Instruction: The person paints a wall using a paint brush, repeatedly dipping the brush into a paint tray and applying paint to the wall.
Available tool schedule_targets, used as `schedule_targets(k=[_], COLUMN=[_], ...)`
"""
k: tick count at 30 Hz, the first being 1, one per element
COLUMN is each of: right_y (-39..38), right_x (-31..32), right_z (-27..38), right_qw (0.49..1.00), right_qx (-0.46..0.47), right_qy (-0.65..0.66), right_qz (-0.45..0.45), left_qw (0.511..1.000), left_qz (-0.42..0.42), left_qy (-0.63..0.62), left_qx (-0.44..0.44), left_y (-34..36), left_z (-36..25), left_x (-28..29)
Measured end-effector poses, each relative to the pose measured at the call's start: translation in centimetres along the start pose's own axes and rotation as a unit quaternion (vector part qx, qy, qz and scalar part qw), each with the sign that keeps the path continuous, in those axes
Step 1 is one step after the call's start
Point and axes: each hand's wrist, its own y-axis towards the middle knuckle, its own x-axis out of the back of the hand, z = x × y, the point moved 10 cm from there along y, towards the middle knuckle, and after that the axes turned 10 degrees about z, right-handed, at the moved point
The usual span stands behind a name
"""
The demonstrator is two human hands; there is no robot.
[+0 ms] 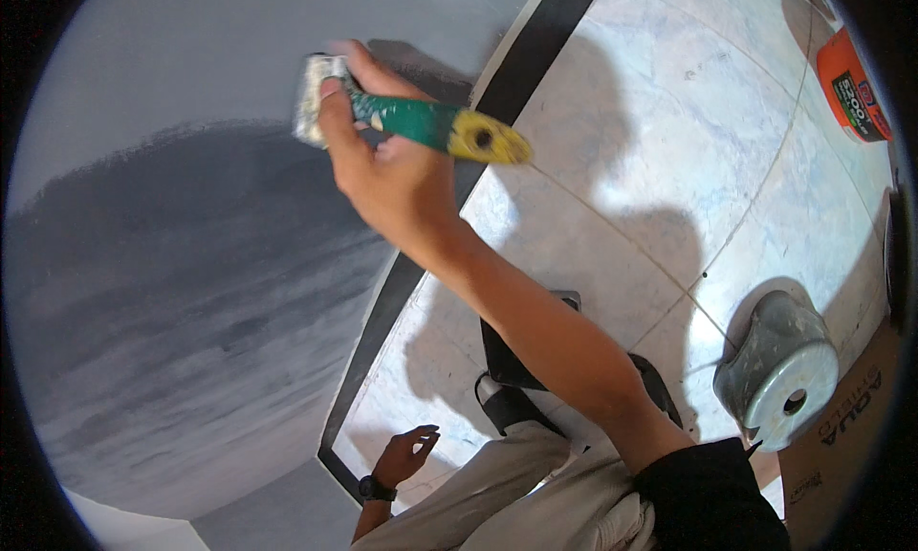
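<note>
paintbrush: wide flat brush point(402, 116), green handle with yellow end and hanging hole, pale bristles caked in grey paint; held up against the wall, bristles touching the painted surface, handle pointing right and slightly down.
right hand: right hand point(387, 173) closed round the green handle, fingers wrapped over the ferrule end, forearm reaching up from lower right, black sleeve at the elbow.
left hand: left hand point(406, 452) low in frame, loosely open, fingers curled, holding nothing; black wristwatch point(375, 489) on the wrist; hangs near the skirting, just above the floor.
wall: grey wall point(191, 293), upper part smooth lighter grey, lower band darker with streaky wet-looking brush marks; brush sits near the boundary between the two.
skirting: black skirting strip point(382, 312) running along the wall foot, diagonal in the view.
floor: pale marble-look floor tiles point(669, 149), paint-smeared, person's shadow across them.
stool: paint-spattered plastic stool point(779, 369) with hole in the seat, right of the person, well apart from the brush.
bucket: orange paint bucket point(851, 87) at the far right edge.
cardboard: brown cardboard sheet point(841, 436) on the floor beside the stool.
legs: beige trousers point(535, 498) at bottom centre.
</note>
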Motion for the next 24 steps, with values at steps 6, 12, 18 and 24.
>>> schedule_targets(k=[6,12,18,24], right_y=[-0.5,-3.3,-0.1,-1.4], right_x=[1.3,6.3,-3.3,1.0], right_z=[-3.3,-4.1,2.9,-2.7], right_qw=[0.994,0.993,0.995,0.995], right_qx=[-0.067,-0.041,0.034,-0.056], right_qy=[-0.044,-0.108,0.037,-0.027], right_qz=[0.075,-0.022,0.09,0.073], left_qw=[0.999,1.0,0.999,0.999], left_qz=[-0.021,-0.016,-0.022,-0.022], left_qy=[0.017,0.016,-0.004,0.025], left_qx=[-0.03,-0.007,-0.032,-0.015], left_y=[0.3,0.0,-0.2,-0.2], left_z=[-0.4,0.9,-0.4,-0.1], left_x=[0.7,0.4,0.5,0.7])
